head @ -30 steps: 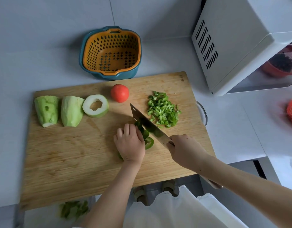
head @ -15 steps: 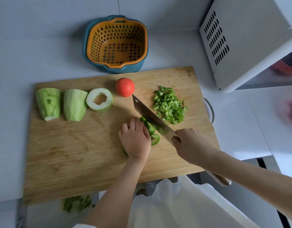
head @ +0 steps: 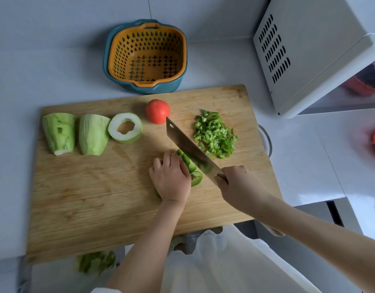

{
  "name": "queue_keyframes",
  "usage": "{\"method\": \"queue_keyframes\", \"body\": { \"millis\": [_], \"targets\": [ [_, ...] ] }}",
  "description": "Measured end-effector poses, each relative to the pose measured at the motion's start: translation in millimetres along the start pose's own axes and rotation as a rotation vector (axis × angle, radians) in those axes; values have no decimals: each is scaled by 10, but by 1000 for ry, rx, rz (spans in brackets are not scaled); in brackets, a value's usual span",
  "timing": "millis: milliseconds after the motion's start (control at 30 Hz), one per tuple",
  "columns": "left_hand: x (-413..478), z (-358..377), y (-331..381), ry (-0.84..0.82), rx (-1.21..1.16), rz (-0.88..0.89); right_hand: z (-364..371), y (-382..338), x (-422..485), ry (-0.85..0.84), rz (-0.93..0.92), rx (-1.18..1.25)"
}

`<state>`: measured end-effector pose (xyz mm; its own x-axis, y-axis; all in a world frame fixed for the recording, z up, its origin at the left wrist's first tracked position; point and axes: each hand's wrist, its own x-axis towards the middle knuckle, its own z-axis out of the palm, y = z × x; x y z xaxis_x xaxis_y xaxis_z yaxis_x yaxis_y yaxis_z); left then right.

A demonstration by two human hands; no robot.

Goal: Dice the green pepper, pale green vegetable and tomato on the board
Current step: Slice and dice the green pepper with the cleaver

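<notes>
On the wooden board [head: 97, 197], my left hand [head: 170, 178] holds down a bunch of green pepper strips [head: 190, 166] with curled fingers. My right hand [head: 238, 185] grips the handle of a cleaver [head: 188, 146], whose blade rests against the strips just right of my left knuckles. A pile of diced pepper [head: 214, 135] lies to the right of the blade. A whole tomato [head: 158, 111] sits at the blade's tip. At the board's left lie two peeled pale green vegetable pieces [head: 59, 133] [head: 92, 134] and a hollow ring slice [head: 125, 127].
An orange strainer in a blue bowl [head: 145, 56] stands behind the board. A white appliance [head: 313, 49] stands at the right rear. Green peelings [head: 95, 261] lie below the board's front edge. A round glass rim [head: 266, 140] peeks out past the board's right edge.
Both hands stay in the same place on the board while the blade works the strips. The camera view has shifted slightly.
</notes>
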<state>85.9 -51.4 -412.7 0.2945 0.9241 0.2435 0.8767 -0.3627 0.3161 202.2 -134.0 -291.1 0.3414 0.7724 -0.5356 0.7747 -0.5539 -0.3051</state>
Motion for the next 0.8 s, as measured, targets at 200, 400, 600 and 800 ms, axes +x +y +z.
{"method": "queue_keyframes", "body": {
  "millis": [200,400,600,800],
  "targets": [
    [14,-20,20,15,-19,-6,72,-79,68,-40,29,-7],
    [18,-33,29,1,-18,-36,195,-214,370,-3,49,103],
    [20,-22,21,6,-15,-22,104,-56,21,4,26,70],
    [17,-13,20,19,-34,-16,77,-33,-27,-69,64,27]
  ]
}}
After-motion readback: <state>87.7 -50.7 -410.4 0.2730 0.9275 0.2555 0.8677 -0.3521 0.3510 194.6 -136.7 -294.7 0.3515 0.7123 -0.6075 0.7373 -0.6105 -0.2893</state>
